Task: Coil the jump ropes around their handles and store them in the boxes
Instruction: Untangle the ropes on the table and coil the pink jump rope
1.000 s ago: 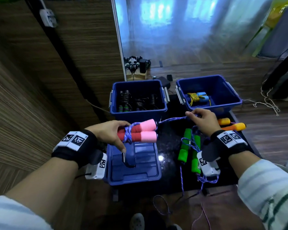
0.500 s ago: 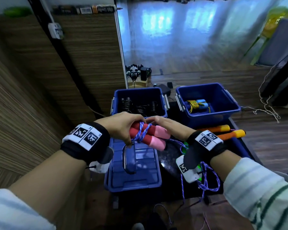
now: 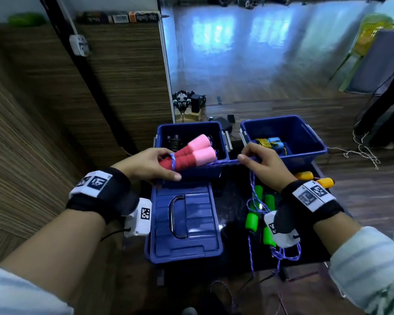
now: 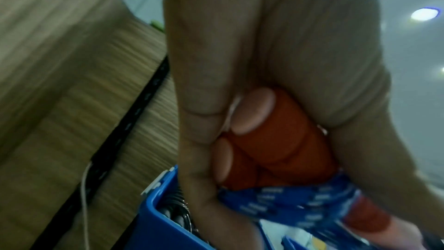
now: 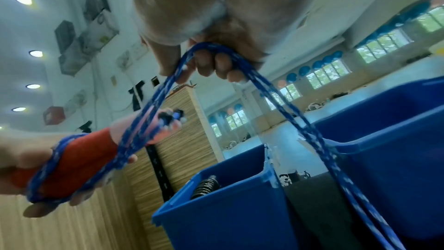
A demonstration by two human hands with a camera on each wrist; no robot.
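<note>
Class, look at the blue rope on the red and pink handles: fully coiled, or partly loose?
Partly loose. A few turns of the blue rope circle the handles; the rest runs to the right hand and hangs down.

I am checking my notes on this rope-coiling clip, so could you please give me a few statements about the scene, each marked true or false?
1. The left hand grips the red and pink handles. True.
2. The right hand is empty. False: it holds the blue rope.
3. The green-handled rope lies inside a box. False: it lies on the black table.
4. The right box holds a blue-handled rope with a yellow cord. True.
5. The blue lid covers the left box. False: that box is open.
</note>
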